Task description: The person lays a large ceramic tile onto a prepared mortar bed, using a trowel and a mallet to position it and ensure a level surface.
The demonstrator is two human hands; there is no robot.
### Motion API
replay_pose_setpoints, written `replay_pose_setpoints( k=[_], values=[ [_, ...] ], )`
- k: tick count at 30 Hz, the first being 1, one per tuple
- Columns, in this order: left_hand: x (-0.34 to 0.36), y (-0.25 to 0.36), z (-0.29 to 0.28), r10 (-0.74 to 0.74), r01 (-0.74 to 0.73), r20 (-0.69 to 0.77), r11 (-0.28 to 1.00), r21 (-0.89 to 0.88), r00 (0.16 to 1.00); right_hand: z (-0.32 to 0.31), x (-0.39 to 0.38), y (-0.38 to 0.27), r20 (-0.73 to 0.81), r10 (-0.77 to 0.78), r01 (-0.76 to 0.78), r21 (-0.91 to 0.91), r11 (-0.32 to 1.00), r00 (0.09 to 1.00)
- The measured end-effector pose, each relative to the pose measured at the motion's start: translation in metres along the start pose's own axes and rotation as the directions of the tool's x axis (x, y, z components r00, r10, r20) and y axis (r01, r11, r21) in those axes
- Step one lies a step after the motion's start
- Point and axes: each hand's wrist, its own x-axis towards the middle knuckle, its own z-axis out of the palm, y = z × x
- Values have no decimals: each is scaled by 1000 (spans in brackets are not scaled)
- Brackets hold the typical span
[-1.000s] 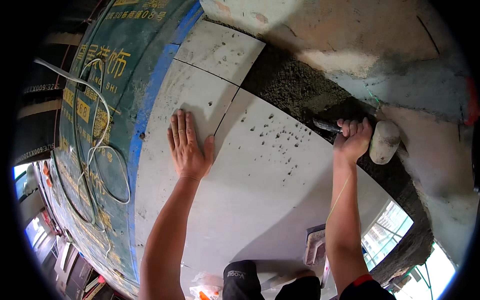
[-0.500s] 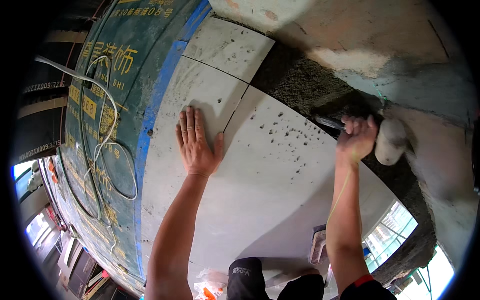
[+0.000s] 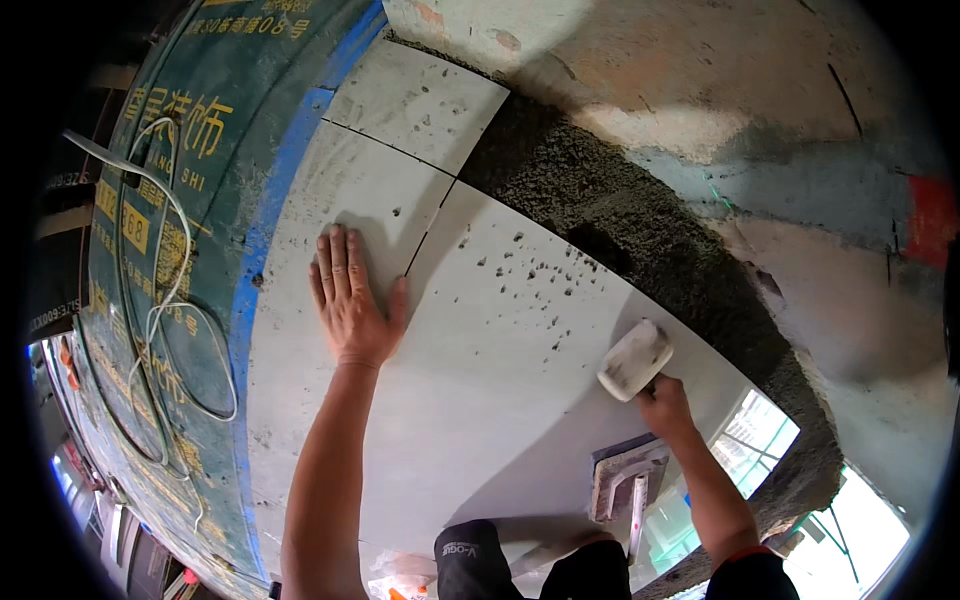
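Note:
My left hand (image 3: 355, 305) lies flat on the pale grey floor tiles, fingers stretched, just left of a dark joint. In my right hand (image 3: 665, 405) is the handle of a rubber mallet (image 3: 636, 360) with a whitish, worn head. That head is over the large tile (image 3: 470, 370), near its right edge; whether it touches, I cannot tell. Dark wet mortar specks dot this tile between my hands. A smaller tile (image 3: 420, 105) adjoins at the far end. Rough dark mortar (image 3: 610, 185) fills the strip between the tiles and the wall.
A float (image 3: 625, 480) with a pale handle rests on the tile by my knees. Green protective sheeting (image 3: 190, 260) edged with blue tape (image 3: 268, 220) covers the floor at left, with a looped white cable (image 3: 185, 235) on it. A bare plastered wall (image 3: 720, 70) borders the right.
My right hand has drawn back from the mortar strip and turned the mallet, bringing its head over the tile. My left hand stays on the same spot; the view has shifted.

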Motion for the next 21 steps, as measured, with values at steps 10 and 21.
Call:
replay_pose_setpoints(
  k=[10,21],
  values=[
    [-3,-9,-5,-17,17,27,1000,4,999,-3,80,-180,-378,-436,437,-88,895,817],
    [0,-22,1,-41,43,85,999,-17,996,72,139,-205,-621,-427,345,-256,903,657]
  ],
)
